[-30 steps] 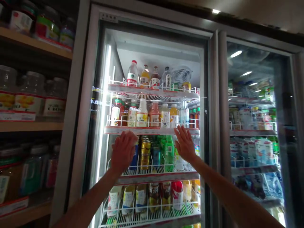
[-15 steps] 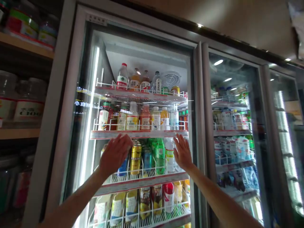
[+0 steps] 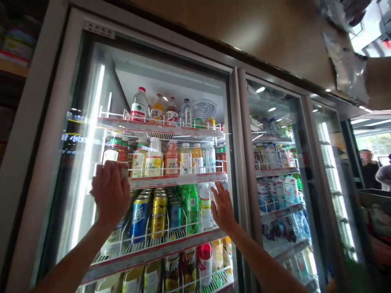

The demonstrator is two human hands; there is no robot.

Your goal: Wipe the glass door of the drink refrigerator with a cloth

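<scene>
From my head view, my hands are well apart in front of the cooler's glass door (image 3: 70, 171). My left hand (image 3: 110, 195) is closed over a pale piece (image 3: 124, 170), perhaps cloth, which shows beside its fingertips, near the left end of the middle shelf's front edge (image 3: 180, 179). My right hand (image 3: 224, 207) is empty, its fingers spread, just below that edge's right end. I can't tell whether either one touches the glass.

The glass lies between me and the drinks. On the top shelf a red-capped bottle (image 3: 139, 106) stands toward the left corner, with a WAVE bottle (image 3: 186, 112) to its right. Under the middle shelf, between my hands, are a blue can (image 3: 140, 217), a gold can (image 3: 159, 215) and a green bottle (image 3: 192, 207). A light strip (image 3: 90, 142) runs down the left side. Right of my right hand, an upright metal frame (image 3: 247, 175) parts this door from the next. People (image 3: 384, 175) show at the far right.
</scene>
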